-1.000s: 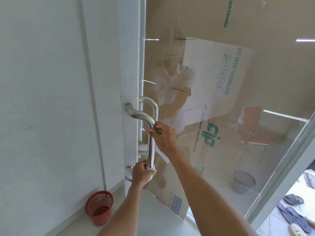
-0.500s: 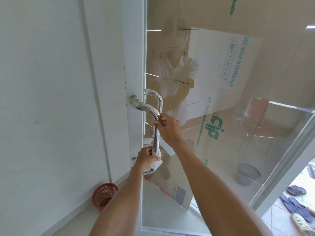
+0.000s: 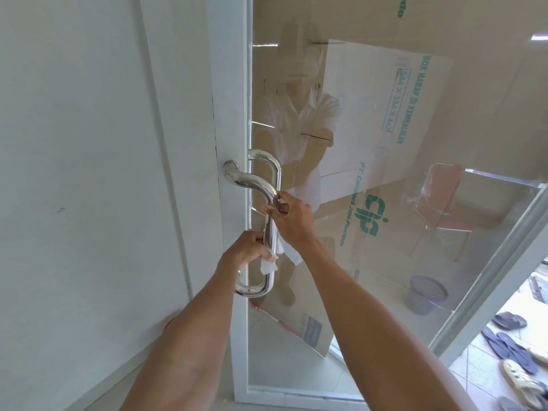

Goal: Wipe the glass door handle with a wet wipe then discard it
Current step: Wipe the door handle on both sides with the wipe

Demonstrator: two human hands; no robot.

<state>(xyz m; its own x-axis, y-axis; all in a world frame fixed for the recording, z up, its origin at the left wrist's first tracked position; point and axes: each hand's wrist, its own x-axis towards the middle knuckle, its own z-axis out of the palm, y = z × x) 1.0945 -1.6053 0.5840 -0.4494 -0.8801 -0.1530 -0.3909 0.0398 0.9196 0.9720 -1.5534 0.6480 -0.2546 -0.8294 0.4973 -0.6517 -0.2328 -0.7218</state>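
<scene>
A chrome tubular door handle point(image 3: 252, 180) is fixed to the white frame of the glass door point(image 3: 385, 143). My left hand point(image 3: 247, 249) grips the handle's upright bar about midway, with a white wet wipe point(image 3: 268, 266) wrapped around the bar under its fingers. My right hand point(image 3: 289, 216) holds the same bar just above, below the upper bend. A second handle shows on the far side of the glass.
A white wall point(image 3: 89, 173) lies to the left. Through the glass I see a cardboard sheet point(image 3: 385, 129), a chair point(image 3: 441, 203) and a grey basket point(image 3: 427, 293). Several sandals point(image 3: 510, 336) lie on the tiles at lower right.
My left hand has slid the wipe upward along the handle bar, from near its bottom bend to about midway. The red basket on the floor is now hidden behind my left arm.
</scene>
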